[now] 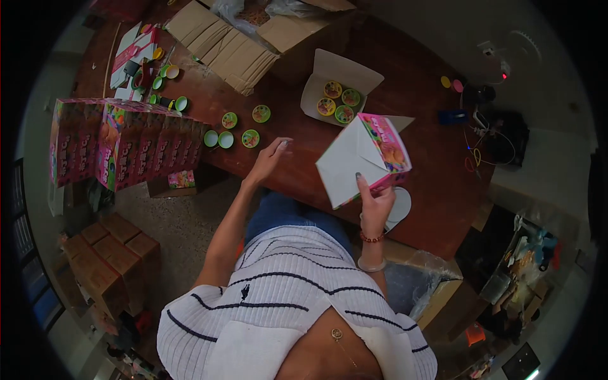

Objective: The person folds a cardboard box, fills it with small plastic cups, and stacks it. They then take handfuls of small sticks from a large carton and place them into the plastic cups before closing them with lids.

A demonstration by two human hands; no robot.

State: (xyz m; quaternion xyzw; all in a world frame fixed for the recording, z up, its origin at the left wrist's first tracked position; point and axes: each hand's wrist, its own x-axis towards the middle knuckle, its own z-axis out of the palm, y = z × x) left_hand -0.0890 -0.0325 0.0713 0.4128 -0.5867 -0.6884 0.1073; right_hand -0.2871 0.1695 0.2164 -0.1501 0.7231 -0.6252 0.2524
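Note:
My right hand (376, 206) grips a pink printed carton (387, 142), its thumb on the white inner side of the flaps (348, 166). The carton is tilted over the table, with its flaps spread. Over the table's near edge, my left hand (272, 161) is open with fingers stretched out, holding nothing. Close to it lie small round tubs with printed lids (251, 139) and pale open green cups (225, 139). Behind the carton stands a white box (345, 66) with its lid raised and several round tubs (326, 106) inside.
Pink printed cartons (120, 142) stand in a row at the left. A large cardboard box (253, 47) sits at the back of the brown table (430, 209). Cables and a blue object (453, 116) lie at the right. Brown boxes (111, 253) are stacked on the floor.

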